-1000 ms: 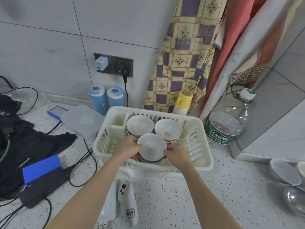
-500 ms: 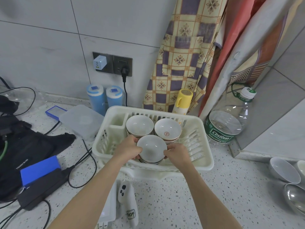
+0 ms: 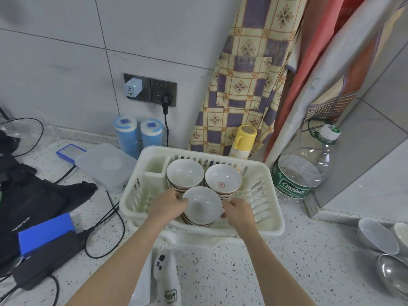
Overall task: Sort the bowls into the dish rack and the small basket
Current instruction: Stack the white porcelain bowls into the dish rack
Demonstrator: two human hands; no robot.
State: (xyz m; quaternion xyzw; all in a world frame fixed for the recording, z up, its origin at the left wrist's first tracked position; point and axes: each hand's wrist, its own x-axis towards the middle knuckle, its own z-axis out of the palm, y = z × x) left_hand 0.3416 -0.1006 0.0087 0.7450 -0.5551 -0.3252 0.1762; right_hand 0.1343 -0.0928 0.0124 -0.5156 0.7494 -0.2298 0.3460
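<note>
Between the hands, the near stack of bowls [image 3: 202, 206] sat in the dish rack [image 3: 260, 226], mouths up, so its long axis ran vertical. Left hand [image 3: 166, 205] and right hand [image 3: 238, 212] gripped the top bowl's rim from opposite sides. Risks, as I judged them: uneven lift could tilt the stack against the two far stacks [image 3: 203, 177] just beyond the fingers and chip rims; loose grip could drop it.

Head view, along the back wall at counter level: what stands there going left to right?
Two blue canisters → black power cord → yellow-lidded flask → large clear water bottle.
</note>
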